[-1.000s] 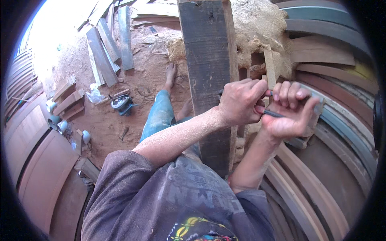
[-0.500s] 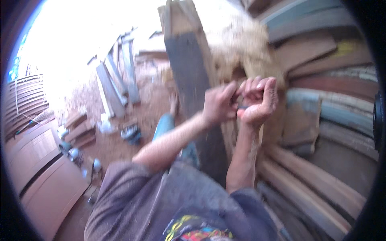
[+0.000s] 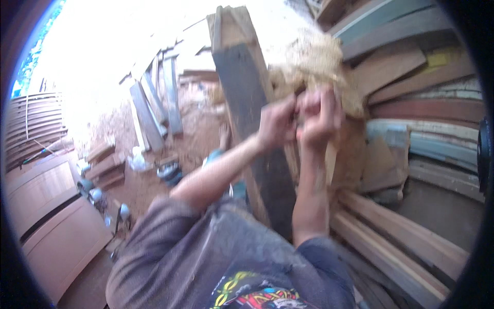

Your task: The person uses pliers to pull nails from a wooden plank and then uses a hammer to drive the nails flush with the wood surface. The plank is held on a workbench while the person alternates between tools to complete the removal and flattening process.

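Observation:
My left hand [image 3: 278,123] and my right hand [image 3: 320,117] meet over the right edge of a long, thick wooden beam [image 3: 242,77]. Both are closed, with curled fingers brought close together. Anything between the fingers is too small and blurred to make out. Dark weathering covers the beam's upper face, and its far end shows paler wood. Just beyond my right hand lies a tan, crumpled heap [image 3: 316,62] whose material I cannot tell.
Stacked planks [image 3: 422,129] fill the right side, with long timbers [image 3: 391,242] at lower right. Brown panels [image 3: 67,221] lean at lower left. Loose boards [image 3: 146,113] and a dark power tool or shoe-like object [image 3: 169,172] rest on the dirt floor.
My right hand has turned and its raised thumb has folded in, its fingers curling tighter. Both hands stay close together over the beam. The view has shifted slightly.

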`<state>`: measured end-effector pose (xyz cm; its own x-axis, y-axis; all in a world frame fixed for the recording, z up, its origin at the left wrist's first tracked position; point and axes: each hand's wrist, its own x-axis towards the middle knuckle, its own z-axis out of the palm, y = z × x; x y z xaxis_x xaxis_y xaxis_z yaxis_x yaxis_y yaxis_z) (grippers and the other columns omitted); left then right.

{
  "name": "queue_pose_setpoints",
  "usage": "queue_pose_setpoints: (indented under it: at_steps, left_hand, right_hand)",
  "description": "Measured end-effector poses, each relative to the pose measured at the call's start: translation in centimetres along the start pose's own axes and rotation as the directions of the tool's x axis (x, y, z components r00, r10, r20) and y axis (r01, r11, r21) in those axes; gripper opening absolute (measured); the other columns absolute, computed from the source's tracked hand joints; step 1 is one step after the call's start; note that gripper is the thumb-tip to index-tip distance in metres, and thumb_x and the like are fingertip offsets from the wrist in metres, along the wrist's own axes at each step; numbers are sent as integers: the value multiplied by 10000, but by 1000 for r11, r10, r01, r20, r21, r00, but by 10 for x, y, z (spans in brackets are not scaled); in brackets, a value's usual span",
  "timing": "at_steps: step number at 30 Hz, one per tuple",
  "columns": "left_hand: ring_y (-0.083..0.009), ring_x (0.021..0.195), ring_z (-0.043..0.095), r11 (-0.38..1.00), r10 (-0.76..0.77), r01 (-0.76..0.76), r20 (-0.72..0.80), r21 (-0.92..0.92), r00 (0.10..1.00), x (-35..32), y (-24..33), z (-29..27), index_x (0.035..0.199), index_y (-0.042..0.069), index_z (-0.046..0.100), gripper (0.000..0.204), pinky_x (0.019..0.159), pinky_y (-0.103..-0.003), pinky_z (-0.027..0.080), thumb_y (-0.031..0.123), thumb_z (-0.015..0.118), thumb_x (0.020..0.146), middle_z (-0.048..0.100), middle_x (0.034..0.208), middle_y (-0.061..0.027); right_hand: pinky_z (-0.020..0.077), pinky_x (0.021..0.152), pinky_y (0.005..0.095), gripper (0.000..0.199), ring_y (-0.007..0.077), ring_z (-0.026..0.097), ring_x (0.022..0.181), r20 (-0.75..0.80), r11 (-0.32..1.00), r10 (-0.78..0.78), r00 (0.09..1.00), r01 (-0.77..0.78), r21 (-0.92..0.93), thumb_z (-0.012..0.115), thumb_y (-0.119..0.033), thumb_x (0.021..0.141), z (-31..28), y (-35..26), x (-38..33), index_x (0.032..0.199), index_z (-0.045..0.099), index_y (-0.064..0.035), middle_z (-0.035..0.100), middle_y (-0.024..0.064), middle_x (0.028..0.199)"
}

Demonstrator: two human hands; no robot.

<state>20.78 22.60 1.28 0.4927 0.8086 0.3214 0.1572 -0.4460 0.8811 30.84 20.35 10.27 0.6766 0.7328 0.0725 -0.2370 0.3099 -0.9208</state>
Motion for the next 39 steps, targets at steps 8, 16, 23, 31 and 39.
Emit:
queue_pose_setpoints:
  at_steps: [8, 16, 23, 31, 39]
  left_hand:
    - [-465, 837, 735, 990, -124, 116, -106, -82, 987, 15, 23, 6, 1113, 61, 660, 355, 731, -479, 583, 274, 805, 869, 701, 873, -218]
    - [-426, 882, 759, 978, -194, 182, -133, -100, 972, 42, 20, 6, 1164, 58, 631, 343, 753, -468, 579, 154, 760, 861, 731, 924, -211]
    - [-370, 1515, 407, 973, -63, 32, 130, 230, 990, -6, 43, -12, 1486, 35, 444, 840, 1176, -542, 349, 266, 874, 802, 436, 1595, -230]
    - [-341, 1642, 278, 817, 220, -570, 865, 90, 452, -134, 61, -39, 1698, 105, 290, 1103, 1274, -559, 290, 370, 888, 809, 414, 1660, -153]
    - [-350, 1509, 451, 548, 359, -833, 921, -76, 153, -104, 41, -4, 1666, 94, 386, 1014, 1270, -552, 322, 376, 816, 792, 541, 1507, -175]
  right_hand:
    - [362, 531, 297, 423, 104, 450, 572, 117, 982, -102, 988, 119, -148, 565, -242, 1135, -18, 15, 18, 743, 531, -86, 517, -6, 647]
    - [406, 601, 273, 303, 87, 460, 635, 77, 982, 158, 985, -149, -114, 614, -271, 1135, 24, -6, 54, 915, 598, -64, 486, -24, 722]
    - [513, 853, 302, 388, 160, 615, 898, 51, 911, 133, 990, -102, -400, 562, -369, 1161, -20, -30, -10, 1239, 685, -10, 698, 69, 1022]
    - [609, 985, 376, 533, 279, 669, 1242, -297, 943, 27, 955, 74, 324, 587, -373, 1136, -75, -60, -42, 1490, 548, 23, 694, 163, 1293]
    - [601, 970, 376, 584, 264, 662, 1214, -255, 971, -98, 962, 148, 187, 563, -419, 1145, -96, -110, -83, 1507, 529, 38, 687, 150, 1270]
